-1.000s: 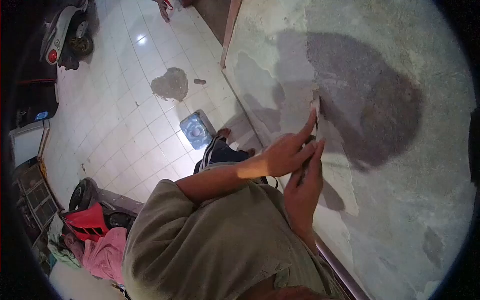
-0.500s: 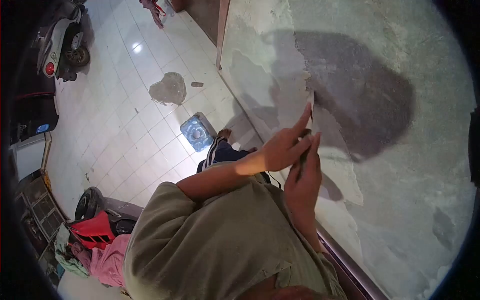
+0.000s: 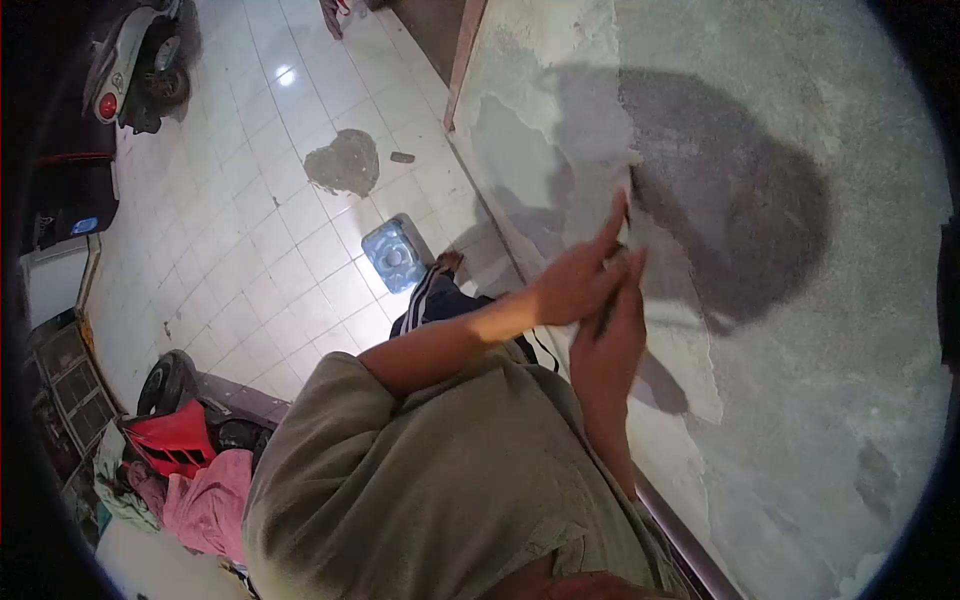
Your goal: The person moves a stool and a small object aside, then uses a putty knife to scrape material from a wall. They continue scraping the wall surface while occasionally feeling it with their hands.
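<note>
Both my hands are closed on one thin scraper (image 3: 628, 208), its narrow blade seen nearly edge-on against the wall (image 3: 800, 400). My left hand (image 3: 575, 287) lies nearer the blade, with its index finger stretched along it. Lower down, my right hand (image 3: 608, 345) wraps the dark handle, which is mostly hidden by fingers. The blade tip touches or nearly touches the wall, close to a ragged border between a paler coat and rough grey plaster. A large shadow covers the plaster beyond the tip.
On the tiled floor (image 3: 250, 240) stand a blue plastic stool (image 3: 393, 257) by my foot and a grey heart-shaped patch (image 3: 343, 163). A motorbike (image 3: 145, 75) is at upper left. A tyre (image 3: 165, 384), a red part (image 3: 170, 435) and pink cloth (image 3: 210, 505) lie lower left.
The scraper and both hands have moved slightly up the picture, bringing the blade tip closer to the upper part of the ragged border. The view has shifted a little. Both hands keep their hold.
</note>
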### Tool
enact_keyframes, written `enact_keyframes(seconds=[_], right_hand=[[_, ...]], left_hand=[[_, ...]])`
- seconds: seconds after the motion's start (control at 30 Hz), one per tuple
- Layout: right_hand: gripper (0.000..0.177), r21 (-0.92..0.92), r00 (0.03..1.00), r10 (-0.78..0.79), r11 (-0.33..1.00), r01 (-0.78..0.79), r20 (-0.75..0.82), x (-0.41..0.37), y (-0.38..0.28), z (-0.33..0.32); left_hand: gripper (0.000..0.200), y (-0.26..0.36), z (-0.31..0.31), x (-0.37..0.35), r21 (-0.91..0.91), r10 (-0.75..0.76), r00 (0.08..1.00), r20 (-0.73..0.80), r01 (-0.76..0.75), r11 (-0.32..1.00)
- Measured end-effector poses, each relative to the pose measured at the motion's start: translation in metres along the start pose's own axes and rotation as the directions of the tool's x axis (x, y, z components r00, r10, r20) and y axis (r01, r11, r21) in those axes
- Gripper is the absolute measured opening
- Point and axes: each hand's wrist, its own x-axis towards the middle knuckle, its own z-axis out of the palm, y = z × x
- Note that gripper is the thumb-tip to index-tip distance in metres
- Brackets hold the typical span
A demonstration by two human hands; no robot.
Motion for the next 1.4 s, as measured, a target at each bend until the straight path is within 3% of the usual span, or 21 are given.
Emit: enact_keyframes(seconds=[0.07,0.1,0.17,0.27,0.4,0.5,0.57,0.63,0.7,0.83,0.93,1.13,1.2,1.27,1.33,1.4], right_hand=[[0.07,0.022,1.0,0.008,1.0,-0.008,0.012,-0.001,-0.006,0.004],[0.07,0.054,1.0,0.002,0.999,-0.002,0.013,0.004,-0.009,0.006],[0.07,0.038,0.99,0.075,0.996,-0.08,0.115,-0.007,-0.011,-0.012],[0.068,0.067,0.999,0.024,0.997,-0.027,0.046,-0.002,-0.006,-0.015],[0.068,0.039,0.994,0.06,0.997,-0.064,0.094,0.004,-0.013,-0.006],[0.068,0.115,0.992,0.041,0.992,-0.054,0.115,-0.004,-0.015,-0.025],[0.069,0.075,0.993,0.049,0.996,-0.057,0.11,-0.006,-0.009,-0.028],[0.069,0.031,0.991,0.071,0.997,-0.075,0.112,-0.004,-0.005,-0.023],[0.071,-0.079,0.998,-0.01,0.997,0.015,0.063,0.0,-0.006,-0.012],[0.071,0.006,0.99,0.068,0.998,-0.069,0.124,-0.004,-0.016,-0.02],[0.068,-0.012,0.996,0.024,1.0,-0.023,0.087,-0.019,-0.011,-0.034],[0.067,-0.025,0.998,0.048,0.998,-0.05,-0.042,-0.032,0.012,-0.016],[0.068,-0.138,0.997,0.002,0.99,-0.012,-0.077,-0.032,0.016,-0.006],[0.067,-0.108,0.998,0.028,0.994,-0.035,-0.065,-0.022,0.02,0.005],[0.068,-0.125,0.998,-0.001,0.992,-0.006,-0.06,-0.016,0.02,0.015],[0.069,-0.102,0.999,0.013,0.995,-0.017,-0.039,-0.019,0.022,0.01]], left_hand=[[0.074,0.011,-0.021,0.005,-0.045,-0.197,0.98,0.042,0.198,0.979],[0.074,0.007,-0.019,0.006,-0.04,-0.192,0.981,0.033,0.193,0.98],[0.075,-0.004,-0.007,-0.001,0.001,0.005,0.999,0.05,-0.005,1.0],[0.076,0.007,-0.004,0.0,0.017,-0.022,0.997,0.07,0.02,1.0],[0.081,0.003,-0.01,-0.001,0.072,-0.017,1.0,-0.004,0.018,0.997],[0.081,0.009,-0.009,-0.001,-0.038,-0.048,0.997,0.066,0.051,0.998],[0.078,0.008,0.003,-0.002,0.028,0.053,0.997,0.048,-0.055,0.998],[0.078,0.009,-0.001,0.001,0.05,0.014,0.998,0.067,-0.017,0.999],[0.079,-0.005,-0.004,0.003,0.146,0.06,0.998,-0.037,-0.054,0.988],[0.08,0.004,-0.009,-0.001,0.163,0.052,0.999,-0.003,-0.051,0.985],[0.081,0.015,0.003,-0.009,0.145,0.081,0.992,0.093,-0.094,0.985],[0.082,0.0,0.017,-0.01,0.204,0.191,0.977,0.091,-0.206,0.957],[0.081,-0.003,0.013,-0.011,0.232,0.135,0.986,0.099,-0.155,0.96],[0.081,-0.006,0.008,-0.008,0.258,0.084,0.99,0.115,-0.112,0.96],[0.081,-0.012,0.003,-0.001,0.127,0.1,0.994,0.035,-0.103,0.986],[0.082,-0.006,0.001,-0.004,0.126,0.077,0.996,0.051,-0.082,0.989]])
